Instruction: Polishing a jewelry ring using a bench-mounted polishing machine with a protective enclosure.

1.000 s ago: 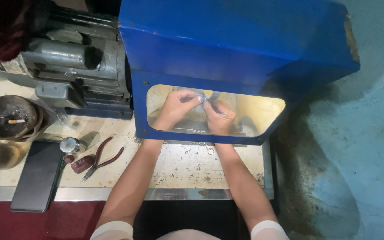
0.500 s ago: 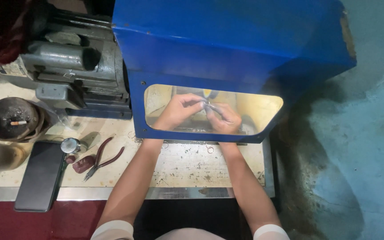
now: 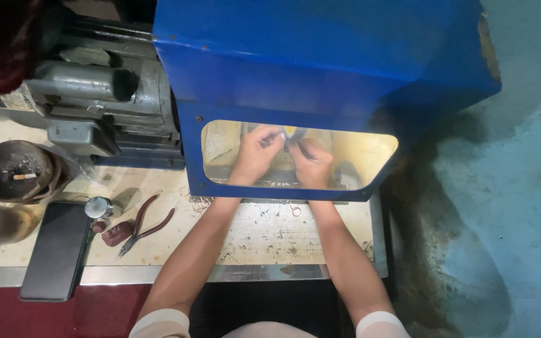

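Both my hands reach under a blue machine hood (image 3: 320, 69) and show through its yellowish clear window (image 3: 370, 153). My left hand (image 3: 255, 156) and my right hand (image 3: 313, 164) are together, fingers pinched on a small shiny metal piece (image 3: 287, 139) held between them. The piece is too small to make out further. My forearms rest over the worn white bench top (image 3: 270, 231) in front of the hood.
A grey motor (image 3: 89, 94) sits left of the hood. On the bench lie red-handled pliers (image 3: 142, 225), a black phone (image 3: 57, 250), a small round metal tin (image 3: 98, 207) and a dark bowl (image 3: 14, 170) holding a cigarette. Small wire rings (image 3: 203, 201) scatter by the hood. Teal floor lies at right.
My hands have shifted slightly, staying pinched together on the small piece behind the window. The view has drifted a little; nothing on the bench moved.
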